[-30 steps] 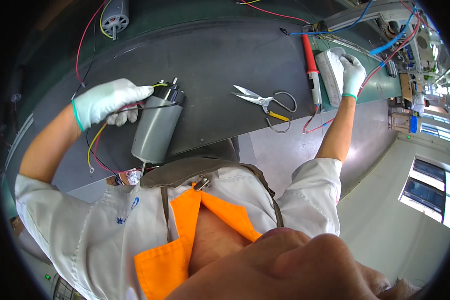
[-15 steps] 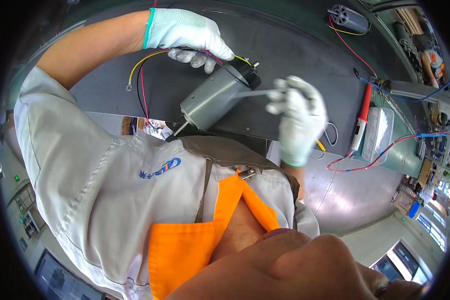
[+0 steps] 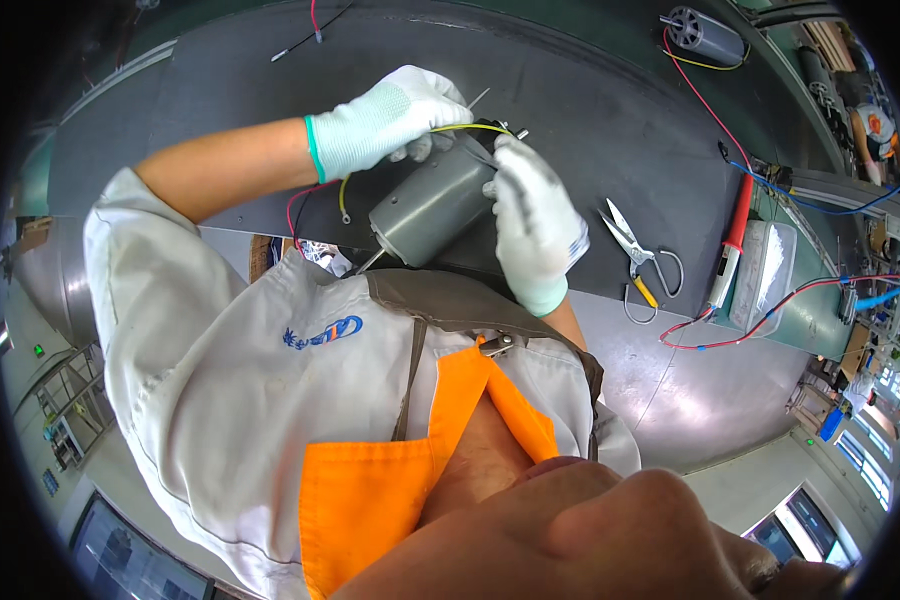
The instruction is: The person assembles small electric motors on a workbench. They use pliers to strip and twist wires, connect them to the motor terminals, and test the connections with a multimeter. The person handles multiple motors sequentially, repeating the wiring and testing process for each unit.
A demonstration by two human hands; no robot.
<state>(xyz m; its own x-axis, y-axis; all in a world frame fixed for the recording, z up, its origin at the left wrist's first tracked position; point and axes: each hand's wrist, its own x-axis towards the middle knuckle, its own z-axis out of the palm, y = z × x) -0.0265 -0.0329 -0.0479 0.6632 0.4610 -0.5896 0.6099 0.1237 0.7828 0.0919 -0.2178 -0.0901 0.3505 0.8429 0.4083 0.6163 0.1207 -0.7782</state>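
Two gloved hands on one grey cylindrical motor (image 3: 432,205), held tilted above dark tabletop (image 3: 590,90). Left hand (image 3: 385,120) fingers closed round its wired end, yellow wire (image 3: 470,128) there. Right hand (image 3: 535,225) fingers wrapped against motor's side. Scissors (image 3: 638,255) nearby.

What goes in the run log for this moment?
left hand: on grey motor wire end | right hand: gripping motor | scissors: on mat
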